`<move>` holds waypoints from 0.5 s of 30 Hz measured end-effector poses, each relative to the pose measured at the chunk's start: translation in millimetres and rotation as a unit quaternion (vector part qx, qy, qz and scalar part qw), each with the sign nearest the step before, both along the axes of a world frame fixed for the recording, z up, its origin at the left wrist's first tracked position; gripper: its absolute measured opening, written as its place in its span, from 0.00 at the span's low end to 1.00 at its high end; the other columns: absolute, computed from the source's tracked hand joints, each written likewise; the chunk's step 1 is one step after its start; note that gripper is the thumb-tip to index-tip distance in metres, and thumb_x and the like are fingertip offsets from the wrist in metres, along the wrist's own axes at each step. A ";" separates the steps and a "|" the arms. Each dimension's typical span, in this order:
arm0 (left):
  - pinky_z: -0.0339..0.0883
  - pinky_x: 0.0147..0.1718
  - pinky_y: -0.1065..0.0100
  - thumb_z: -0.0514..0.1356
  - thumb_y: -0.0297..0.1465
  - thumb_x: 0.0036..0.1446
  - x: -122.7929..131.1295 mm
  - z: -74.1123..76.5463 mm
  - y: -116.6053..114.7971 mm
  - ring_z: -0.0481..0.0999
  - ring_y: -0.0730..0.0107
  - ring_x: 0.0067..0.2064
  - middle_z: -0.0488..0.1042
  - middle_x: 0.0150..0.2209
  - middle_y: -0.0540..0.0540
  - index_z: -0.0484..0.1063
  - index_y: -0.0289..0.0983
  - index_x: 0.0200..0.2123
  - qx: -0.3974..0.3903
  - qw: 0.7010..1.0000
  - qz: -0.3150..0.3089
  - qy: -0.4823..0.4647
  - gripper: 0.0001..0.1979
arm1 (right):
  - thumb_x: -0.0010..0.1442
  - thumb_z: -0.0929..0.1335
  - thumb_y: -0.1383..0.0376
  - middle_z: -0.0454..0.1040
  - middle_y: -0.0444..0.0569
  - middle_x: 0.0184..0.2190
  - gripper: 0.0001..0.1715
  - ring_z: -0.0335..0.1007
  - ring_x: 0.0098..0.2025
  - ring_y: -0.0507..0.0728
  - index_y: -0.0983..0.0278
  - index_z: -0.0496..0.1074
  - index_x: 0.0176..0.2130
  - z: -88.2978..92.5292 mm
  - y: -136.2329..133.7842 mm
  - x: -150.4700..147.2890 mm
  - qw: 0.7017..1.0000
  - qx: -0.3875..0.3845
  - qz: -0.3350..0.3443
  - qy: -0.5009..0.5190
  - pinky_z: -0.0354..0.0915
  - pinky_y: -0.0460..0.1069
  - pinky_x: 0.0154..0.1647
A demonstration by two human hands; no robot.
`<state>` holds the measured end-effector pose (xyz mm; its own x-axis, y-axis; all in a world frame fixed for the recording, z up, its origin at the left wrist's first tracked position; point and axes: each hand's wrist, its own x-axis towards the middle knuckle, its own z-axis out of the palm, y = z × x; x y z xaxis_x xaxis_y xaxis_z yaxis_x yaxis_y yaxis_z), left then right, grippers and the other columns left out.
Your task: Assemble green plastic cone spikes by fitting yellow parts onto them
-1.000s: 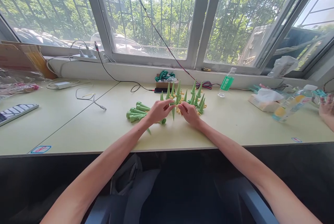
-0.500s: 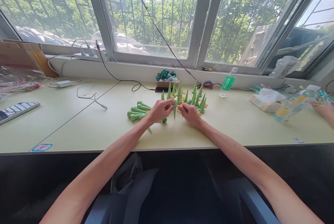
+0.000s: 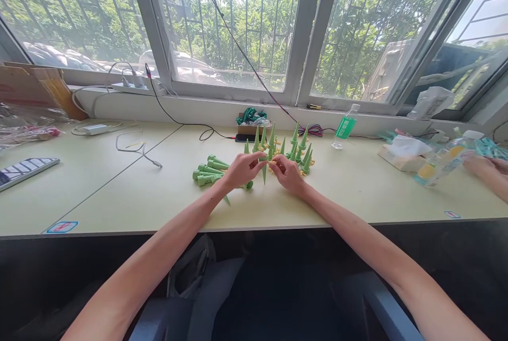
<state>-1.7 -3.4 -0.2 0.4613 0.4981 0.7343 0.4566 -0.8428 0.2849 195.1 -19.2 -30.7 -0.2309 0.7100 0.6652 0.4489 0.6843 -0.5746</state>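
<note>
My left hand (image 3: 243, 170) is closed in a pinch on a green plastic watering spike (image 3: 264, 175), whose tip points down toward the table. Facing it, my right hand (image 3: 290, 173) pinches a small yellow valve piece (image 3: 271, 161) at the upper end of that spike. The fingers partly hide where the two pieces meet. Behind and beside my right hand, several green spikes with yellow valves (image 3: 305, 153) stand with their tips up. A pile of loose green spikes (image 3: 207, 170) lies beside my left hand, partly covered by it.
At the back stand a small box with green material (image 3: 253, 118) and a bottle with a green label (image 3: 346, 126). To the right are a tissue box (image 3: 400, 158), a clear bottle (image 3: 434, 166) and another person's hand (image 3: 486, 169). A phone (image 3: 27, 171) and a cable (image 3: 137, 153) lie left.
My hands stay almost in place, pinching the spike and the yellow piece. The other person's hand at the right has come further into view.
</note>
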 end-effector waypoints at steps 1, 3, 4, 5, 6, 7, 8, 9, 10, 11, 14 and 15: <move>0.54 0.23 0.75 0.58 0.36 0.61 0.0 0.1 -0.5 0.52 0.78 0.20 0.57 0.16 0.58 0.75 0.37 0.39 0.002 1.000 -0.002 0.000 0.10 | 0.66 0.62 0.50 0.63 0.39 0.20 0.17 0.57 0.20 0.50 0.61 0.65 0.37 0.4 0.0 0.1 1.000 -0.001 -0.001 -0.003 0.55 0.46 0.23; 0.55 0.23 0.76 0.58 0.36 0.61 0.2 0.6 -1.8 0.53 0.78 0.20 0.58 0.16 0.57 0.75 0.36 0.39 0.003 1.000 -0.007 -0.001 0.10 | 0.67 0.61 0.51 0.64 0.40 0.19 0.19 0.58 0.20 0.50 0.61 0.64 0.32 1.8 -0.5 0.4 1.000 0.001 -0.001 -0.010 0.56 0.46 0.24; 0.55 0.23 0.76 0.58 0.36 0.61 0.2 0.8 -2.4 0.53 0.79 0.20 0.58 0.16 0.57 0.75 0.36 0.39 0.004 1.000 -0.010 -0.001 0.10 | 0.68 0.60 0.51 0.64 0.40 0.18 0.21 0.59 0.20 0.50 0.61 0.63 0.30 2.6 -0.9 0.6 1.000 0.001 -0.002 -0.013 0.57 0.46 0.25; 0.55 0.23 0.76 0.58 0.36 0.61 0.3 1.0 -3.0 0.53 0.79 0.20 0.59 0.16 0.57 0.75 0.36 0.39 0.004 1.000 -0.013 -0.002 0.10 | 0.68 0.59 0.51 0.64 0.40 0.17 0.22 0.59 0.19 0.50 0.61 0.63 0.28 3.4 -1.4 0.7 1.000 0.001 -0.002 -0.015 0.57 0.46 0.25; 0.55 0.23 0.76 0.58 0.36 0.61 0.4 1.1 -3.3 0.53 0.79 0.19 0.59 0.16 0.57 0.75 0.36 0.38 0.004 1.000 -0.016 -0.002 0.10 | 0.69 0.58 0.51 0.63 0.40 0.16 0.24 0.59 0.19 0.50 0.61 0.62 0.27 4.0 -1.9 0.8 1.000 -0.001 -0.002 -0.017 0.57 0.46 0.26; 0.55 0.23 0.76 0.58 0.36 0.61 0.4 1.1 -3.4 0.53 0.79 0.19 0.59 0.16 0.57 0.75 0.36 0.39 0.006 1.000 -0.018 -0.003 0.10 | 0.69 0.58 0.51 0.63 0.40 0.16 0.25 0.59 0.19 0.50 0.61 0.62 0.26 4.4 -2.3 0.9 1.000 -0.003 -0.002 -0.017 0.58 0.46 0.26; 0.55 0.23 0.76 0.58 0.36 0.61 0.4 0.9 -3.2 0.53 0.79 0.19 0.59 0.16 0.57 0.75 0.36 0.39 0.007 1.000 -0.018 -0.002 0.10 | 0.69 0.57 0.51 0.63 0.40 0.16 0.25 0.59 0.19 0.50 0.61 0.62 0.26 4.6 -2.6 0.9 1.000 -0.005 -0.004 -0.017 0.57 0.46 0.26; 0.55 0.23 0.76 0.58 0.36 0.61 0.4 0.7 -2.7 0.53 0.79 0.20 0.59 0.16 0.57 0.75 0.36 0.39 0.010 1.000 -0.017 -0.002 0.10 | 0.69 0.57 0.50 0.63 0.40 0.16 0.25 0.59 0.19 0.50 0.62 0.63 0.27 4.4 -2.7 0.9 1.000 -0.006 -0.007 -0.016 0.57 0.46 0.25; 0.55 0.23 0.76 0.58 0.36 0.62 0.4 0.4 -2.1 0.53 0.79 0.20 0.59 0.16 0.57 0.75 0.36 0.39 0.012 1.000 -0.016 -0.002 0.10 | 0.69 0.58 0.50 0.63 0.39 0.16 0.24 0.59 0.18 0.50 0.62 0.64 0.29 4.0 -2.6 0.9 1.000 -0.008 -0.010 -0.015 0.57 0.45 0.25; 0.55 0.23 0.76 0.58 0.36 0.62 0.3 0.0 -1.4 0.53 0.79 0.20 0.58 0.16 0.57 0.75 0.36 0.39 0.013 1.000 -0.015 -0.001 0.10 | 0.69 0.58 0.50 0.63 0.39 0.16 0.22 0.58 0.18 0.50 0.62 0.65 0.32 3.3 -2.4 0.9 1.000 -0.008 -0.012 -0.014 0.56 0.45 0.25; 0.54 0.22 0.76 0.57 0.36 0.62 0.2 -0.8 0.7 0.53 0.79 0.20 0.58 0.16 0.58 0.74 0.36 0.39 0.014 1.000 -0.016 0.001 0.10 | 0.67 0.61 0.50 0.66 0.39 0.18 0.19 0.58 0.19 0.50 0.62 0.65 0.41 0.6 -1.0 0.9 1.000 -0.008 -0.003 -0.008 0.56 0.45 0.24; 0.54 0.22 0.76 0.57 0.36 0.62 0.2 -0.9 1.2 0.53 0.79 0.19 0.58 0.16 0.58 0.74 0.35 0.40 0.014 1.000 -0.016 0.001 0.10 | 0.67 0.61 0.50 0.66 0.39 0.19 0.18 0.59 0.19 0.50 0.62 0.64 0.42 -0.2 -0.5 1.0 1.000 -0.007 0.003 -0.007 0.56 0.45 0.24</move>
